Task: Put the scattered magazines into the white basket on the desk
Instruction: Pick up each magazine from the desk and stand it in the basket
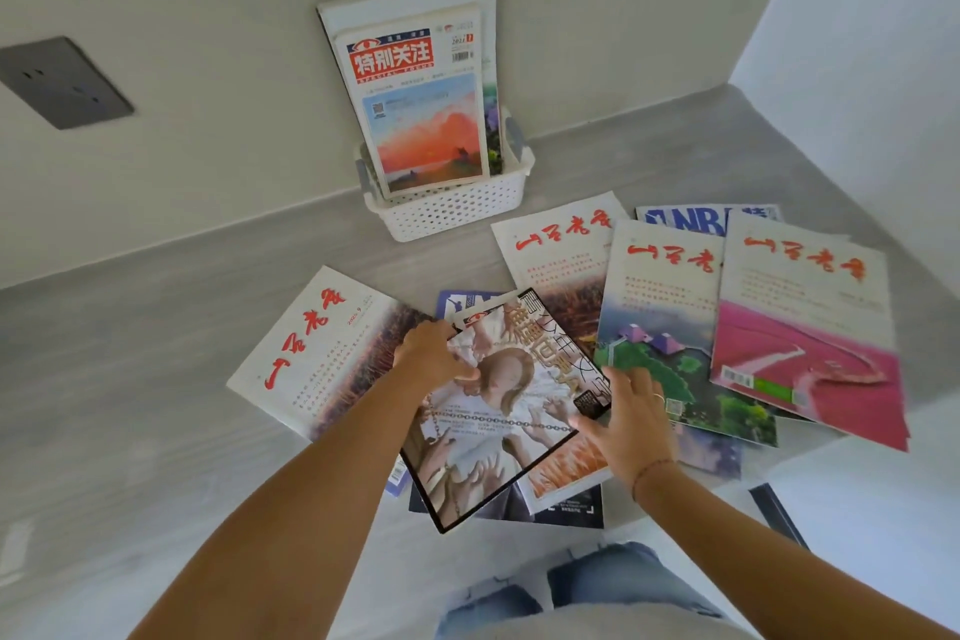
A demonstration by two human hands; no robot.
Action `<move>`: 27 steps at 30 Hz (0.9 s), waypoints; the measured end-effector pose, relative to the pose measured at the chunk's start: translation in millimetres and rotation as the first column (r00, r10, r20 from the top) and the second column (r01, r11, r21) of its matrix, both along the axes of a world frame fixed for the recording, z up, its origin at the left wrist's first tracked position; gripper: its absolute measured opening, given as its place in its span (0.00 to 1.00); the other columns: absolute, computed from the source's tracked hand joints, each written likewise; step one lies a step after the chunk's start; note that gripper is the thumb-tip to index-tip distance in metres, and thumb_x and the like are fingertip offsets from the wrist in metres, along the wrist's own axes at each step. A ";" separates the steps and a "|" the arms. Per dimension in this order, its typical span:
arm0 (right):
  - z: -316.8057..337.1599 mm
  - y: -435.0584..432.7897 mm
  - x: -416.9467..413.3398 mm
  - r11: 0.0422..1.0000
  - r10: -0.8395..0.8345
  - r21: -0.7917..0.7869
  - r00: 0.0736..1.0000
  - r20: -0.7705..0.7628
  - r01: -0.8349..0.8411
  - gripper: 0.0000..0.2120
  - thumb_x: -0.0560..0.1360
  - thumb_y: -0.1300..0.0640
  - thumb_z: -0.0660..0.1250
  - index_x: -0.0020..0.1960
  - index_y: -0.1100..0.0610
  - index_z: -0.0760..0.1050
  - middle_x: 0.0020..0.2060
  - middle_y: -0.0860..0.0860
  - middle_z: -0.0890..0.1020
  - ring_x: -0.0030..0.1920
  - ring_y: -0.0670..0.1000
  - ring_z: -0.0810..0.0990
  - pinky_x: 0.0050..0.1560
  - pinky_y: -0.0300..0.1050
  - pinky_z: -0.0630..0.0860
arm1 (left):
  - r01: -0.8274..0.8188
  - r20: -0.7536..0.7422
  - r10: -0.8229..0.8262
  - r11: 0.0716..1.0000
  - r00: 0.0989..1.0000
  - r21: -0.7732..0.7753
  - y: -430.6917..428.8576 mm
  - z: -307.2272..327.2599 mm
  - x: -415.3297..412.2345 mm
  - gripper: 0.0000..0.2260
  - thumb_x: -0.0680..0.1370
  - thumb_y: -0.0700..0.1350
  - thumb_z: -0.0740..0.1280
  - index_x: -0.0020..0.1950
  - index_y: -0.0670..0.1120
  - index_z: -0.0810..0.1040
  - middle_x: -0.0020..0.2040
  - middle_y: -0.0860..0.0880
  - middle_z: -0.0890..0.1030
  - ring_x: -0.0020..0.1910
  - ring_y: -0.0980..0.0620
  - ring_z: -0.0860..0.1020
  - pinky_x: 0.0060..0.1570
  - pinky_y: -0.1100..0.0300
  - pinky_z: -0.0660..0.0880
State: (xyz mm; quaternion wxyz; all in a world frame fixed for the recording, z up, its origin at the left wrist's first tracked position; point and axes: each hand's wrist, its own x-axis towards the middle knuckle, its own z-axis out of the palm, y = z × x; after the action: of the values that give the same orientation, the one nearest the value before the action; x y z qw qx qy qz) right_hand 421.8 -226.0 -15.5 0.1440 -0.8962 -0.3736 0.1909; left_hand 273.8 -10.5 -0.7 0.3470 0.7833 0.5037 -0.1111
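A white perforated basket (457, 213) stands against the back wall with a few magazines upright in it, a red-titled one (421, 120) in front. Several magazines lie scattered on the grey desk. A black-bordered magazine (498, 411) with a pale figure on its cover tops the middle pile. My left hand (434, 353) grips its upper left edge. My right hand (626, 424) holds its right corner, fingers spread over the cover. A white magazine with red script (306, 353) lies to the left. Three overlapping ones fan out at right: field cover (558, 255), green landscape (660, 327), pink cover (805, 327).
A blue NBA magazine (696, 218) peeks out behind the right fan. More magazines lie under the middle pile (566, 509). A dark wall socket (62, 83) sits at left. A side wall (857, 16) closes the desk at right. My jeans (571, 587) show below the desk edge.
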 end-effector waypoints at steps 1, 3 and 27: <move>-0.7 -1.0 0.2 1.000 -0.002 0.015 1.000 -0.024 0.003 0.35 0.68 0.41 0.70 0.67 0.55 0.63 0.60 0.53 0.69 0.62 0.53 0.68 0.61 0.47 0.73 | -0.009 0.088 0.015 0.997 0.996 -0.072 1.4 0.8 -0.2 0.28 0.65 0.48 0.77 0.62 0.44 0.72 0.58 0.46 0.76 0.55 0.46 0.76 0.55 0.52 0.73; -1.8 -2.5 2.3 0.997 -0.023 0.077 0.997 -0.071 0.029 0.36 0.68 0.45 0.72 0.69 0.56 0.62 0.62 0.54 0.68 0.65 0.54 0.68 0.65 0.49 0.71 | 0.021 0.225 0.018 0.985 0.974 -0.170 3.8 7.8 0.3 0.18 0.68 0.43 0.75 0.54 0.42 0.74 0.48 0.48 0.77 0.44 0.49 0.75 0.43 0.57 0.71; 169.9 265.2 123.0 0.704 0.273 0.687 0.824 -0.496 0.180 0.09 0.72 0.58 0.69 0.34 0.48 0.80 0.27 0.47 0.79 0.25 0.40 0.76 0.29 0.32 0.75 | -0.597 0.789 0.487 0.778 0.375 -0.197 157.4 143.3 42.5 0.06 0.71 0.41 0.73 0.47 0.41 0.82 0.36 0.48 0.80 0.35 0.53 0.77 0.47 0.58 0.78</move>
State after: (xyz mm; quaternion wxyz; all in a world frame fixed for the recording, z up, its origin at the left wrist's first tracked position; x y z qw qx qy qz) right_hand 544.8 39.2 154.5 0.5754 -0.6620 -0.3813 0.2921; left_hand 316.3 146.8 142.7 0.5041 0.5540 0.5227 0.4072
